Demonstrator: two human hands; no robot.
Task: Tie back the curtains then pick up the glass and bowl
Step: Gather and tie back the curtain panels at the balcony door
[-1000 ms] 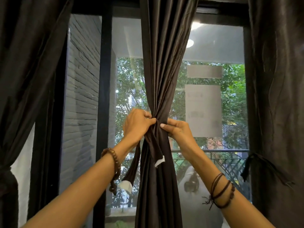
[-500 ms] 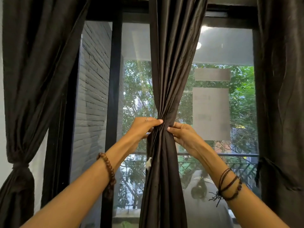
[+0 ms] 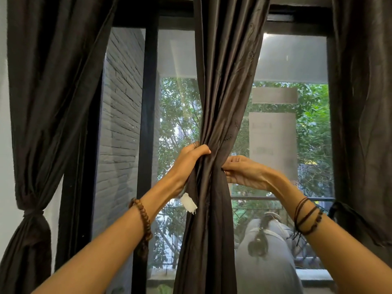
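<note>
The middle curtain (image 3: pixel 220 92) hangs before the window (image 3: pixel 292 60), gathered to a narrow waist between both hands. The left hand (image 3: pixel 188 160) wraps its fingers (image 3: pixel 202 149) round the bunched folds; the right hand (image 3: pixel 244 172) pinches the fabric at the waist, fingertips curled in. The cloth looks thin, soft and slightly slick, so it should bunch easily but may slide loose; the waist itself seems the best place to grip. A white tag (image 3: pixel 188 203) hangs just below the left hand. The tie band is hidden among the folds, so I cannot tell whether it is knotted. The left curtain (image 3: pixel 42 102) is already tied; the right curtain (image 3: pixel 360 102) is cut off by the edge. The glass and bowl are out of view.
</note>
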